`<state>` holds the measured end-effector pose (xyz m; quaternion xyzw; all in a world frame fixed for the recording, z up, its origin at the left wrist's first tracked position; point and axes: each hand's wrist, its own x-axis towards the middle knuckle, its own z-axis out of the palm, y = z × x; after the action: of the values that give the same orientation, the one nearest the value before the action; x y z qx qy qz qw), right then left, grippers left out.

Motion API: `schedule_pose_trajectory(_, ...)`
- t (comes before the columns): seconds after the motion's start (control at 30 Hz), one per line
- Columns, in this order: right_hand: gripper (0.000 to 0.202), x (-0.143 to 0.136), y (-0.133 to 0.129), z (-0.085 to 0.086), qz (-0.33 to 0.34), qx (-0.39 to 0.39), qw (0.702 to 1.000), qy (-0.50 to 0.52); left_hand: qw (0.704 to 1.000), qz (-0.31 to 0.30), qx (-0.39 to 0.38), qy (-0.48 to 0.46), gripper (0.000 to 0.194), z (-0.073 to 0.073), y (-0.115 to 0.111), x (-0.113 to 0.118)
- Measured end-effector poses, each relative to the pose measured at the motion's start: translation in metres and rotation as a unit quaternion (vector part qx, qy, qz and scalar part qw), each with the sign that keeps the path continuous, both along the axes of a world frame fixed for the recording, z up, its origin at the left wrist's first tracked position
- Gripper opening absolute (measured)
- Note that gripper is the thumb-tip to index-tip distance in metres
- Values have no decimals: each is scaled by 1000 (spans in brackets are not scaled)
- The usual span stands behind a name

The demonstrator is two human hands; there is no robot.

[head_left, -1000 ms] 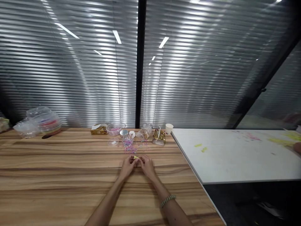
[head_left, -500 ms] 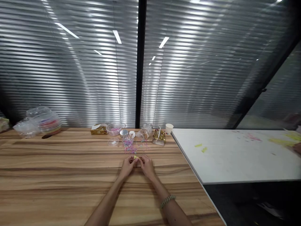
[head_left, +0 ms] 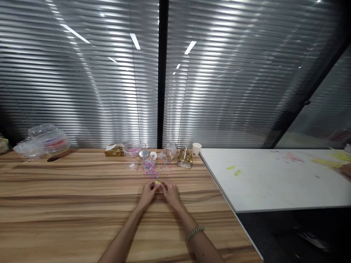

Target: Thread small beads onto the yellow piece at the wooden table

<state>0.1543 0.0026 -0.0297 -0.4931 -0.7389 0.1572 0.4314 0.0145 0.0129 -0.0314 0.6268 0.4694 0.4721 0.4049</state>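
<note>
Both my hands meet over the wooden table (head_left: 82, 204), fingertips close together. Between them is a small yellow piece (head_left: 157, 182), too small for me to tell its kind. My left hand (head_left: 148, 193) pinches it from the left, fingers closed. On the other side my right hand (head_left: 170, 191), with a beaded bracelet (head_left: 195, 232) on that wrist, is closed at the piece too. Just beyond my fingertips lie scattered pink, purple and blue small bits (head_left: 152, 173), spilling from a clear tub (head_left: 148, 163).
Along the back stand a gold tissue box (head_left: 114, 151), a clear bowl (head_left: 132, 149), a round lid (head_left: 131, 164), a gold packet (head_left: 185, 159) and a paper cup (head_left: 196, 149). Plastic containers (head_left: 55, 140) sit far left. Yellow strips (head_left: 237, 172) lie on the white table (head_left: 263, 190); another person's hand (head_left: 346, 170) is at right.
My hands stay together around the yellow piece, with only slight finger movement. The whole view has shifted a little.
</note>
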Motion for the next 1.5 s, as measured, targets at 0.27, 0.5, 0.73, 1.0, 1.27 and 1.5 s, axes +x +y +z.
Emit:
schedule_pose_trajectory(0.27,19,0,0,0,6,-8,1000,-5,1000,6,-4,15,35,-2,2,0)
schedule_pose_trajectory(0.5,19,0,0,0,1,-17,1000,-11,999,28,3,34,33,7,-3,2)
schedule_pose_trajectory(0.73,19,0,1,-1,9,-15,1000,-9,999,27,-6,35,33,8,-3,2)
schedule_pose_trajectory(1.0,18,0,2,-1,13,-11,1000,-9,999,26,-5,40,31,6,-2,1)
schedule_pose_trajectory(1.27,18,0,2,-3,12,-16,1000,-15,999,26,3,47,28,1,0,0)
schedule_pose_trajectory(1.5,16,0,1,0,4,-32,999,-23,999,13,7,51,29,3,-1,0)
